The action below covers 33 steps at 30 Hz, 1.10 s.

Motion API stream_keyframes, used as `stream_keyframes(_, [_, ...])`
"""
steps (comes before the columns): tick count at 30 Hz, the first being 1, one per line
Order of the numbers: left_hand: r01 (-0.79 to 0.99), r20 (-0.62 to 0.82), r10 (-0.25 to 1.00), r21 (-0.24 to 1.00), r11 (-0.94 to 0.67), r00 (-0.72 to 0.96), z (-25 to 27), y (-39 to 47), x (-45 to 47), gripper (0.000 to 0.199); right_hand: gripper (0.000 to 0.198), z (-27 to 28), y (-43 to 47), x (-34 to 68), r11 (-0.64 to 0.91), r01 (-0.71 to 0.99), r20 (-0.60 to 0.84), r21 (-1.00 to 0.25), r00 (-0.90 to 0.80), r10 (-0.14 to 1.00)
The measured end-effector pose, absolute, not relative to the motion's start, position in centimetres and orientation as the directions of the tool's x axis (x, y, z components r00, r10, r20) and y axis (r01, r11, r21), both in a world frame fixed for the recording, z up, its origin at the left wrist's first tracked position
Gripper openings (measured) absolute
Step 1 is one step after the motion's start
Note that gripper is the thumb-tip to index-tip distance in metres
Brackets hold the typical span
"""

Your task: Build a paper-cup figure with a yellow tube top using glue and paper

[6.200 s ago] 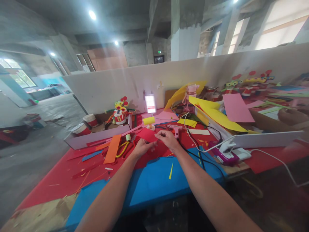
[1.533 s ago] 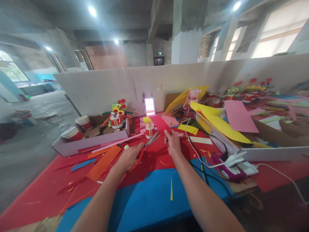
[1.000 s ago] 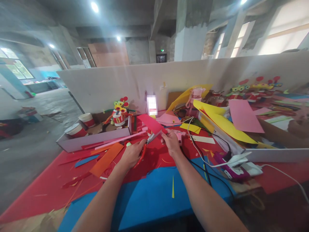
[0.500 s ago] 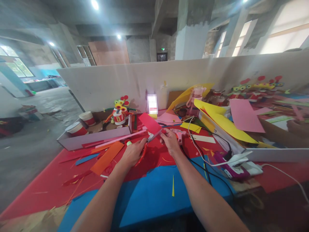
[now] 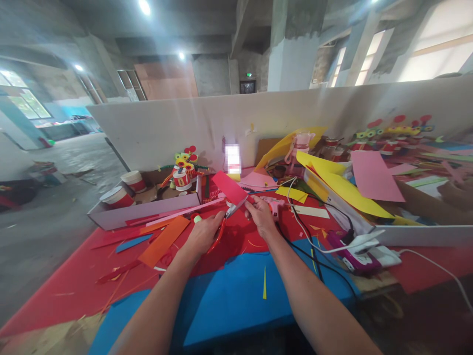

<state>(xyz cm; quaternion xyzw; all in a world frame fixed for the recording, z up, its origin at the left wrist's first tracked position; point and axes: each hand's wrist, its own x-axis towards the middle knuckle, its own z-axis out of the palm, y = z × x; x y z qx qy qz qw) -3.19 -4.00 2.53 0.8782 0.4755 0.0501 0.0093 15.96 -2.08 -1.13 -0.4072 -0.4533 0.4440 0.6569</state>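
Note:
My left hand is closed around the red handles of a pair of scissors. Their metal blades point up and to the right, against the lower edge of a red strip of paper. My right hand pinches that paper at its lower right corner, with the rest of the strip tilting up and to the left. Just beyond my right hand lies a pink glue gun, partly hidden by it. An orange paper strip rests to the left of my left hand.
On the left, a white box holds paper cups and a cup figure. At right stand a box with yellow sheets and a purple power strip with cables. A white partition runs behind.
Almost nothing differs. Both hands, the scissors and the red paper stay in nearly the same place, with only a tiny shift of the paper and the view.

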Motion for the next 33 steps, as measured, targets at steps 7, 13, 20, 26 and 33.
stream_keyframes(7, [0.825, 0.093, 0.834, 0.119, -0.552, 0.545, 2.4, -3.9, -3.4, 0.035, 0.033, -1.3, -1.9, 16.1, 0.284, -0.22, 0.241, -0.933, 0.203, 0.949])
stream_keyframes(13, [0.807, 0.112, 0.82, 0.148, -0.572, 0.561, 1.9, -3.7, -3.5, 0.034, 0.033, -1.5, -1.8, 15.9, 0.277, -0.217, 0.238, -0.936, 0.189, 0.953])
stream_keyframes(20, [0.817, 0.13, 0.825, 0.121, -0.564, 0.55, 1.5, -3.5, -3.7, 0.039, 0.032, -1.8, -1.7, 15.8, 0.253, -0.186, 0.234, -0.949, 0.118, 0.965])
stream_keyframes(26, [0.817, 0.12, 0.826, 0.121, -0.563, 0.551, 1.6, -3.5, -3.7, 0.033, 0.031, -1.9, -1.6, 16.0, 0.255, -0.165, 0.239, -0.953, 0.113, 0.965])
stream_keyframes(33, [0.81, 0.198, 0.816, 0.132, -0.572, 0.543, 1.8, -3.5, -3.9, 0.041, 0.031, -1.7, -1.6, 16.1, 0.256, -0.198, 0.228, -0.946, 0.151, 0.962])
